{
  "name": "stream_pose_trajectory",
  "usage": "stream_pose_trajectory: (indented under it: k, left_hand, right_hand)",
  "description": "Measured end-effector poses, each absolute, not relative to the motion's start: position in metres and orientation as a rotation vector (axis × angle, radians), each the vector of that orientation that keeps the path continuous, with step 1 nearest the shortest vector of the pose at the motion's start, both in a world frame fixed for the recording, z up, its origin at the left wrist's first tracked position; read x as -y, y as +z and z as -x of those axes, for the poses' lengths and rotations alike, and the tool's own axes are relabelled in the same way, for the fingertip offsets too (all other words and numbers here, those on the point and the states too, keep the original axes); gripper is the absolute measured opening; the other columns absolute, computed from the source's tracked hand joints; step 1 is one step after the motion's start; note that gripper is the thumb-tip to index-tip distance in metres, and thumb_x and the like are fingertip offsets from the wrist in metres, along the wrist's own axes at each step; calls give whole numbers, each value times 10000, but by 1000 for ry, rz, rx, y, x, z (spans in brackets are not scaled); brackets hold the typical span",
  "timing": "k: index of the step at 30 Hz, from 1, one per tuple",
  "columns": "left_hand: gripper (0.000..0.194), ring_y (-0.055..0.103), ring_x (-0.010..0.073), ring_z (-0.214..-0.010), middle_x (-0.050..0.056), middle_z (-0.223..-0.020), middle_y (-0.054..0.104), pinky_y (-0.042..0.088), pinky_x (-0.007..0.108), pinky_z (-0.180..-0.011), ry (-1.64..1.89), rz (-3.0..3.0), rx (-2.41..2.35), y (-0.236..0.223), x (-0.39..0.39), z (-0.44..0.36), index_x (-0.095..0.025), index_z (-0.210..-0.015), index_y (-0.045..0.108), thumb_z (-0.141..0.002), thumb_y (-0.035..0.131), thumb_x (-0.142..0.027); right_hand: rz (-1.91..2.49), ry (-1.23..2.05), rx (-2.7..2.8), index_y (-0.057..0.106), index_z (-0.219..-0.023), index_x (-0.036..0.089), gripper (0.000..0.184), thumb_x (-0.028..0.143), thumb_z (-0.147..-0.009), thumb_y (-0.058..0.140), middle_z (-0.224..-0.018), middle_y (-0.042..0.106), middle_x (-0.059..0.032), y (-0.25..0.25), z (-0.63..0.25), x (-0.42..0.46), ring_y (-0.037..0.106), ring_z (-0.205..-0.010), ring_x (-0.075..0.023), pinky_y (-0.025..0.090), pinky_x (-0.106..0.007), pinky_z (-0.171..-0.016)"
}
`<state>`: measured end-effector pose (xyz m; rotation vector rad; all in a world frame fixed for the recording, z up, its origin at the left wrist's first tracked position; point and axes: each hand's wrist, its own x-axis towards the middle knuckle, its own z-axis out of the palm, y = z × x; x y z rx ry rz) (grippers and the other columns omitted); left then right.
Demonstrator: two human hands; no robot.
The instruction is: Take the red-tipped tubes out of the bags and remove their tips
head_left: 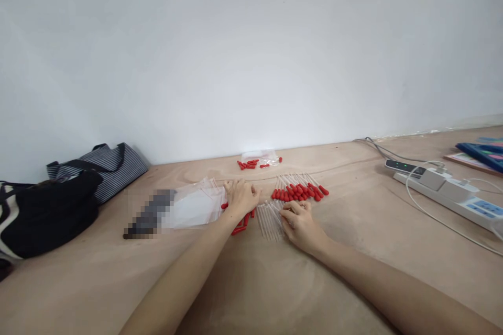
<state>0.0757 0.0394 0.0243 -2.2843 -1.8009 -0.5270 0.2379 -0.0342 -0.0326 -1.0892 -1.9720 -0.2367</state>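
My left hand (240, 199) is over a group of loose red rubber bulbs (246, 220), which it partly covers. Its fingers are bent but apart, and no held thing shows. Thin clear tubes (269, 221) lie side by side between my hands. At their right edge, my right hand (302, 224) has its fingertips pinched together on what looks like one tube; the fingers partly hide it. Just beyond, several droppers (299, 191) lie in a row, red bulbs towards me and clear tubes pointing away.
More red bulbs (248, 165) lie by a clear plastic bag (259, 156) near the wall. Flat zip bags (198, 204) and a blurred dark object (151, 214) are left. Further left sit a striped bag (113, 170) and black bag (58, 214). A power strip (451, 193) with cables lies right.
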Motion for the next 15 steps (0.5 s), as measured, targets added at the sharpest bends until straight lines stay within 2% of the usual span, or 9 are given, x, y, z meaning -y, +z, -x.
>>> stream_pose_trajectory:
  k: [6,11,15]
  left_hand:
    - [195,518,265,-916,51,-828,663,232,498,-880,-526,2370,1829,25,-41,-93,-226,-644,660,-715,513,-333]
    - [196,536,258,-914,33,-820,676,237,499,-884,-479,2428,1894,22,-47,-109,-252,-667,671,-706,513,-361]
    - [217,561,274,-893,56,-789,686,261,491,-874,-398,2421,1998,20,-52,-118,-235,-605,669,-669,537,-396]
  right_hand:
    - [1105,-269,1833,611,-794,168,197,92,-775,431,-797,587,-38,-31,-251,29,520,-763,-129,290,-313,-774]
    - [1219,-220,1837,609,-749,163,214,71,-742,417,-765,582,-42,-32,-255,30,518,-760,-140,279,-317,-763]
    - [1281,-188,1868,611,-708,157,227,49,-695,411,-762,574,-45,-34,-247,31,507,-752,-141,263,-314,-744]
